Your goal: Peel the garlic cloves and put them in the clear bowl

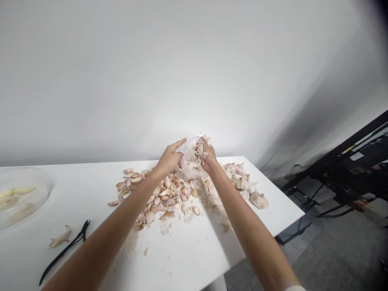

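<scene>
Between my hands, above the back of the table, is a crumpled clear plastic bag (191,171) with pale garlic skins in or against it. My left hand (169,161) grips the bag's left side, its index finger stretched along the rim. A bunch of dry garlic skins (200,150) is clutched in my right hand (209,155) at the bag's opening. Below and left of the bag spreads a pile of unpeeled garlic cloves (165,193). Whole garlic bulbs (247,185) lie to the right, beyond my right forearm. Loose skins (212,198) are heaped between cloves and bulbs.
A clear bowl (45,194) with peeled cloves stands at the left. Black-handled pliers or cutters (65,250) and a piece of garlic (60,237) lie in front of it. The white table (182,258) meets a wall behind; dark metal frames (339,173) stand off its right edge.
</scene>
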The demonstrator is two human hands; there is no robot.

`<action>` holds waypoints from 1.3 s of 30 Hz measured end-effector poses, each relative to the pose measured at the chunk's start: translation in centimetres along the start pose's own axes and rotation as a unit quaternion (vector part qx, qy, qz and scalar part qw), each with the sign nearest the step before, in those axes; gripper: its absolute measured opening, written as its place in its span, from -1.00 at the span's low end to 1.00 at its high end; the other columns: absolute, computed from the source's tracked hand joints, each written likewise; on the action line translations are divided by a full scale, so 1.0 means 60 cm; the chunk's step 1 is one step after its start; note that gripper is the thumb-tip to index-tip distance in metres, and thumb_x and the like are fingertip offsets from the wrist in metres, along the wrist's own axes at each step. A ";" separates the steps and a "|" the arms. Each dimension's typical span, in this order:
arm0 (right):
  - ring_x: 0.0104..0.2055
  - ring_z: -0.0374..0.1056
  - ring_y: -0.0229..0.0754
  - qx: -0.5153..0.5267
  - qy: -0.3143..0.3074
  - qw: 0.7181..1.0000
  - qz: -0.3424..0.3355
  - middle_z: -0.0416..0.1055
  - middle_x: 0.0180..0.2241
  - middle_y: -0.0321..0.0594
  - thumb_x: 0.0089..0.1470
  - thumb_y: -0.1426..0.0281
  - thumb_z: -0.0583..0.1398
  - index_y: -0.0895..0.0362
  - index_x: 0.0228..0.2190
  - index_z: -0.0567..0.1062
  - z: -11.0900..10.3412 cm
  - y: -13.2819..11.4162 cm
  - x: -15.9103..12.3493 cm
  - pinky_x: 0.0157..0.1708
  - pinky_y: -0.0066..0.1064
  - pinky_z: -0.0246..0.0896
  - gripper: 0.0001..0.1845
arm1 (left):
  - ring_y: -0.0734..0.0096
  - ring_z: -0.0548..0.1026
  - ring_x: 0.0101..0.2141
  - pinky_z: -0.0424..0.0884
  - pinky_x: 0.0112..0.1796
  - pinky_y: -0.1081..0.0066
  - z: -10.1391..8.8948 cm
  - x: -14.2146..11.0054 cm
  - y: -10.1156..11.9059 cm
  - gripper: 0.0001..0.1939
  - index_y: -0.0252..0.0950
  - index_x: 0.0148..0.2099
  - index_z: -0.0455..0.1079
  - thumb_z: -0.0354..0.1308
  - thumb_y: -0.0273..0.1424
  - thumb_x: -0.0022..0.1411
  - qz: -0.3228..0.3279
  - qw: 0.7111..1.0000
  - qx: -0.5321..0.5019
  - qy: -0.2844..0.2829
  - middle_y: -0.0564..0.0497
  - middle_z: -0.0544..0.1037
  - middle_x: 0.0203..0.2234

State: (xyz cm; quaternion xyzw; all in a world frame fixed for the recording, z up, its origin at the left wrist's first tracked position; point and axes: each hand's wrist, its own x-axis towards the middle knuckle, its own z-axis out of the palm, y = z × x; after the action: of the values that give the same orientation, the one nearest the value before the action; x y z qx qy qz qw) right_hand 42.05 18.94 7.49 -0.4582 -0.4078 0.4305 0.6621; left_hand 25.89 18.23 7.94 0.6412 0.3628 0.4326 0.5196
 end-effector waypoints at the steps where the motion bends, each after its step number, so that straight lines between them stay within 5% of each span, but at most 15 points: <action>1: -0.59 0.25 -0.34 -0.010 -0.021 0.999 0.023 0.36 -0.56 -0.40 0.18 0.01 0.27 0.11 -0.39 0.40 -0.005 0.005 -0.005 -0.59 -0.51 0.25 -0.57 | 0.55 0.36 -0.67 0.40 -0.54 0.46 0.000 -0.001 0.001 -0.25 -0.27 0.42 0.22 0.08 -0.56 0.17 -0.003 1.000 -0.002 0.001 -0.12 0.67 -0.19; 5: -0.35 0.46 -0.25 -0.064 -0.089 0.987 0.119 0.50 -0.27 -0.23 0.29 0.21 0.25 0.21 -0.16 0.50 -0.028 0.009 -0.013 -0.35 -0.37 0.45 -0.71 | 0.58 0.32 -0.69 0.38 -0.57 0.48 0.003 -0.004 0.001 -0.25 -0.29 0.42 0.21 0.07 -0.58 0.17 -0.017 1.000 -0.009 0.008 -0.11 0.66 -0.24; 9: -0.05 0.47 -0.08 -0.108 -0.095 0.977 0.157 0.45 0.03 -0.10 0.31 0.25 0.24 0.17 0.06 0.45 -0.041 0.001 -0.003 -0.09 -0.14 0.48 -0.64 | 0.57 0.31 -0.68 0.36 -0.58 0.50 0.008 -0.003 -0.003 -0.26 -0.29 0.42 0.23 0.06 -0.59 0.17 -0.026 1.000 -0.009 0.010 -0.06 0.63 -0.34; 20: -0.01 0.46 -0.06 -0.218 -0.098 0.965 0.112 0.43 0.06 -0.08 0.31 0.25 0.23 0.16 0.07 0.44 -0.053 -0.029 0.014 -0.04 -0.10 0.46 -0.62 | 0.47 0.36 -0.70 0.32 -0.60 0.50 0.008 -0.007 0.007 -0.27 -0.31 0.43 0.21 0.03 -0.59 0.20 -0.047 0.999 -0.008 0.012 0.08 0.47 -0.64; 25: -0.06 0.47 -0.09 -0.313 -0.118 0.942 0.039 0.46 0.01 -0.10 0.32 0.24 0.23 0.18 0.05 0.45 -0.066 -0.031 0.009 -0.09 -0.14 0.47 -0.64 | 0.47 0.36 -0.71 0.31 -0.60 0.50 0.002 -0.002 -0.003 -0.25 -0.27 0.43 0.21 0.03 -0.59 0.17 -0.044 0.999 -0.007 0.001 0.08 0.50 -0.65; 29: -0.12 0.49 -0.12 -0.413 -0.191 0.890 -0.028 0.53 -0.07 -0.15 0.27 0.31 0.23 0.17 -0.03 0.53 -0.060 -0.041 -0.008 -0.06 -0.21 0.41 -0.72 | 0.49 0.33 -0.72 0.31 -0.60 0.49 -0.008 0.000 -0.004 -0.23 -0.25 0.38 0.31 0.04 -0.60 0.09 -0.041 0.999 0.012 -0.022 0.07 0.54 -0.61; 34: 0.17 0.36 0.07 -0.545 -0.279 0.789 -0.054 0.36 0.20 -0.01 -0.01 0.37 0.45 0.08 0.11 0.49 -0.032 -0.024 -0.023 0.18 -0.09 0.26 -0.37 | 0.57 0.30 -0.71 0.30 -0.61 0.47 -0.025 -0.008 0.014 -0.22 -0.17 0.32 0.39 0.03 -0.59 0.02 -0.044 0.996 0.050 -0.064 -0.05 0.68 -0.22; 36: 0.12 0.39 0.04 -0.585 -0.302 0.752 -0.044 0.38 0.17 -0.02 0.12 0.34 0.38 0.10 0.11 0.47 -0.023 -0.008 -0.018 0.13 -0.03 0.32 -0.48 | 0.61 0.27 -0.72 0.27 -0.62 0.47 -0.031 -0.012 0.021 -0.23 -0.13 0.32 0.40 0.03 -0.58 0.03 -0.051 0.992 0.074 -0.089 -0.05 0.67 -0.09; 39: 0.03 0.44 -0.04 -0.620 -0.319 0.716 -0.032 0.43 0.07 -0.08 0.30 0.26 0.25 0.15 0.07 0.45 -0.020 0.013 0.001 0.01 -0.06 0.43 -0.63 | 0.61 0.19 -0.74 0.20 -0.64 0.48 -0.037 -0.013 0.023 -0.24 -0.14 0.33 0.38 0.04 -0.54 0.06 -0.067 0.986 0.099 -0.113 -0.03 0.69 -0.25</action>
State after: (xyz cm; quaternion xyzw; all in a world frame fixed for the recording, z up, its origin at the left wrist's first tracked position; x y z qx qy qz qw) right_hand 43.06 18.83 6.45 -0.5884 -0.7847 0.1804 0.0736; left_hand 23.58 18.00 9.35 0.7084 0.3847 0.2839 0.5192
